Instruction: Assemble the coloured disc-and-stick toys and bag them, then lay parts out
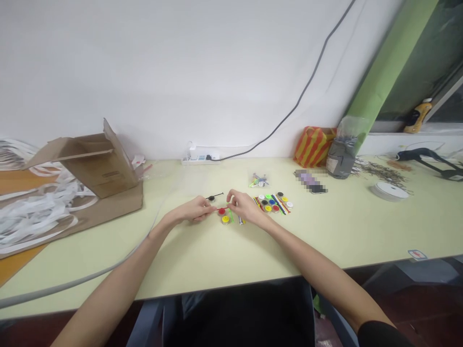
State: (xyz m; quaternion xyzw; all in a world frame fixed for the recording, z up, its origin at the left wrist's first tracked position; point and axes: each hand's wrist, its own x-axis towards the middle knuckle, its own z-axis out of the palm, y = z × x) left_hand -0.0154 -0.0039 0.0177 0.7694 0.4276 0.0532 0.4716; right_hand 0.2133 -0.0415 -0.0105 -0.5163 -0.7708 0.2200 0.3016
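Note:
My left hand (195, 210) and my right hand (244, 206) rest on the pale green table (217, 250), fingers pinched toward each other. Between them runs a thin red strip (222, 208), held at both ends. A red disc (222, 212) and a yellow disc (225, 219) lie just below the strip. A black disc with a black strip (214, 197) lies just behind my hands. To the right sits a cluster of coloured discs and strips (273, 203).
An open cardboard box (97, 168) with white strips (32, 212) stands at the left. A power strip (200, 158) lies by the wall. A small clear bag (259, 180), a phone (311, 182), a striped bag (313, 144), a jar (342, 154) and a tape roll (388, 190) lie at the right.

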